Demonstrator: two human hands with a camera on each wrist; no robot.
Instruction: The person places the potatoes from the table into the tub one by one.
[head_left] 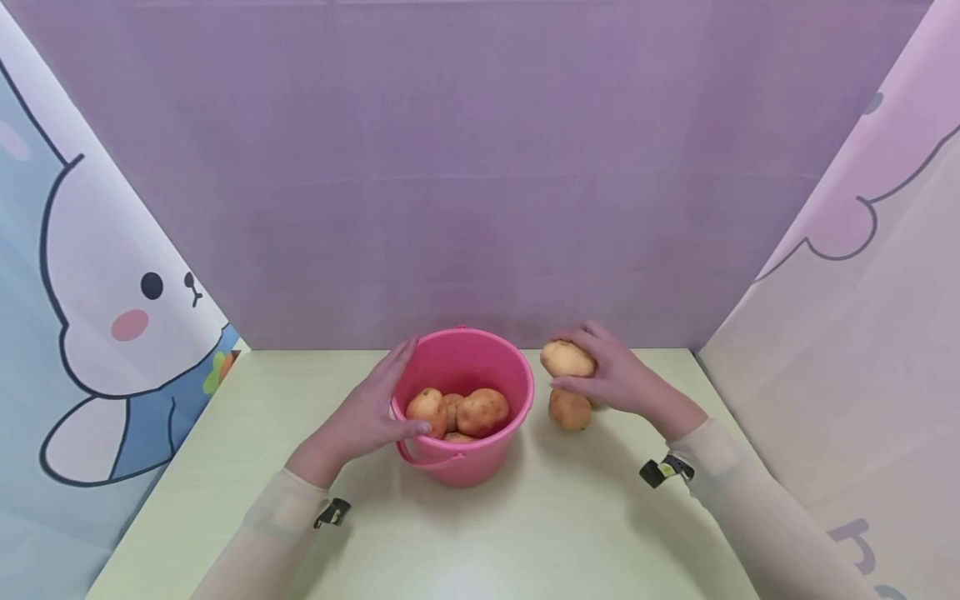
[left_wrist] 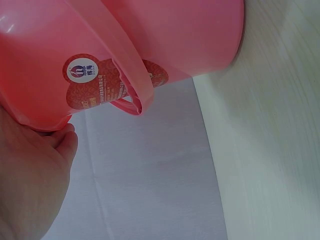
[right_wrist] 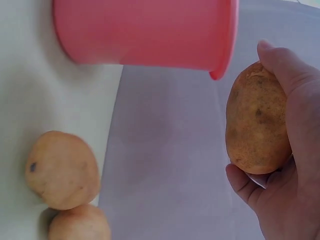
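A pink bucket (head_left: 468, 471) stands on the table with several potatoes (head_left: 482, 412) inside it. My left hand (head_left: 367, 417) grips the bucket's left rim, its thumb lying over the near edge. In the left wrist view, fingers (left_wrist: 65, 142) bend at the rim beside the hanging handle (left_wrist: 132, 65). To the right of the bucket, my right hand (head_left: 618, 377) holds a potato (head_left: 567, 359) between thumb and fingers, raised above the table. The right wrist view shows this potato (right_wrist: 257, 120) level with the bucket's rim. Below lie two more potatoes (right_wrist: 62, 170), close together.
The pale table (head_left: 480, 542) ends at a purple cloth backdrop (head_left: 480, 183). Printed cloth panels close off both sides, the left one with a cartoon rabbit (head_left: 112, 275). A red label (left_wrist: 95, 85) is stuck on the bucket's side.
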